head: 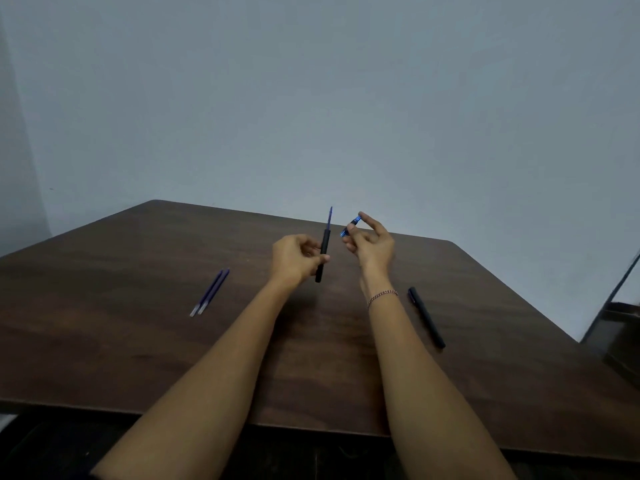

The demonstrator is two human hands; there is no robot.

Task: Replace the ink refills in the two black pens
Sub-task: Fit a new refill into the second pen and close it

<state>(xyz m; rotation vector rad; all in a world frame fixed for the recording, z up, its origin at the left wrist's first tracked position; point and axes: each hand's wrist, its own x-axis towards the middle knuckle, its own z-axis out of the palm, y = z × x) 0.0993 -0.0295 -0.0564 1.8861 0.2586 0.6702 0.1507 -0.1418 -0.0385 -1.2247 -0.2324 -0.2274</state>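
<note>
Dark wood table (pixel 138 341), plain grey wall (pixel 311 98) behind. Left hand (pixel 294 261) curls round black pen barrel (pixel 325 241) and holds it upright, so blue refill (pixel 329 218) pokes out top, ready for pulling, I judge. Right hand (pixel 372 245) pinches small blue-black tip piece (pixel 349 227) in fingertips, just beside refill; I read it as held aside to keep barrel mouth free. Two spare refills (pixel 209 292) lie side by side well left of hands, handy for swap. Second black pen (pixel 426 317) lies beside right forearm, assembled by look, likely next.
</note>
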